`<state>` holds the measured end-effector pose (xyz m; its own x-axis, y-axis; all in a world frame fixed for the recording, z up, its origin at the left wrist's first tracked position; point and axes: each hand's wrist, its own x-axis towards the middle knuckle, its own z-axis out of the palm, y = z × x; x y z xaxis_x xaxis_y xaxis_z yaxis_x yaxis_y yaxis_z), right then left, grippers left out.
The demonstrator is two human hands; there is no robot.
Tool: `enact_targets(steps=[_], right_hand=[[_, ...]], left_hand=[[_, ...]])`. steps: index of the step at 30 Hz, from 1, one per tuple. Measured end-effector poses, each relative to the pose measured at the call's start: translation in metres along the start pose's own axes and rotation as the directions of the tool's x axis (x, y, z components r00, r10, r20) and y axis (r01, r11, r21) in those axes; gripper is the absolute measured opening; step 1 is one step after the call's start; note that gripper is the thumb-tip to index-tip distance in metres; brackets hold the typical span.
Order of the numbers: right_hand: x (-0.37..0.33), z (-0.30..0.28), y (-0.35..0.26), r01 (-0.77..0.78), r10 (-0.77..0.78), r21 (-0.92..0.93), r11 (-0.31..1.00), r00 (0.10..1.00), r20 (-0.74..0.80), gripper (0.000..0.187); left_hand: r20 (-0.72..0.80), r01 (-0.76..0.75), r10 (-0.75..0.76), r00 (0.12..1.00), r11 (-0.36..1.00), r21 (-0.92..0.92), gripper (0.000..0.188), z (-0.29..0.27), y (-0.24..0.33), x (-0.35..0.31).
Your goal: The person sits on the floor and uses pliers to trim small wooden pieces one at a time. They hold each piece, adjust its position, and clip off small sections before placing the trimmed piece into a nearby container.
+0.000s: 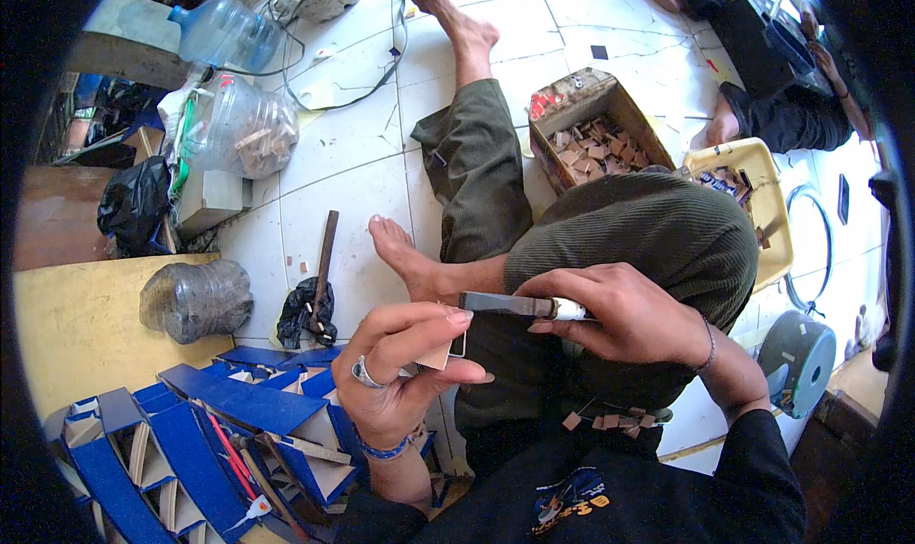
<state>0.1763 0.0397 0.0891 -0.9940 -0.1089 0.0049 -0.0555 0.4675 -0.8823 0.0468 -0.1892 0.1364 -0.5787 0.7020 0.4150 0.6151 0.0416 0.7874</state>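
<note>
My left hand (386, 372) pinches a small tan flat piece (436, 355) between thumb and fingers. A thin metal wire loop (463, 346) stands at that piece's edge. My right hand (624, 311) is closed around the white handle (569, 309) of a flat-bladed tool like a chisel (500, 304). Its grey blade points left and its tip comes up to the left fingertips; whether it touches the piece cannot be made out. Several similar small tan pieces (624, 421) lie on my lap, below the right hand.
Blue-covered board parts (205, 401) are heaped at lower left. Beyond them lies a hammer-like tool (327, 258) with black plastic around its end. A box (545, 153) of tan pieces and a yellow tray (780, 230) stand beyond my knee. Plastic jugs (214, 30) lie far left; another person sits far right.
</note>
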Motion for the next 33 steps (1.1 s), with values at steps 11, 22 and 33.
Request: enact_targets(steps=[11,22,33], right_hand=[[0.001,0.007,0.002,0.078,-0.081,0.067,0.995,0.996,0.048,0.036],[0.003,0.017,0.002,0.122,-0.123,0.026,0.992,0.992,0.026,0.036],[0.002,0.014,0.003,0.06,-0.059,-0.021,0.998,0.997,0.041,0.036]], left_hand=[[-0.003,-0.117,0.119,0.993,0.98,0.161,0.041,0.0,-0.004,-0.007],[-0.049,-0.143,0.153,0.987,0.976,0.163,0.037,0.0,-0.007,-0.012],[-0.011,-0.107,0.109,0.994,0.991,0.077,0.039,0.003,-0.017,-0.009]])
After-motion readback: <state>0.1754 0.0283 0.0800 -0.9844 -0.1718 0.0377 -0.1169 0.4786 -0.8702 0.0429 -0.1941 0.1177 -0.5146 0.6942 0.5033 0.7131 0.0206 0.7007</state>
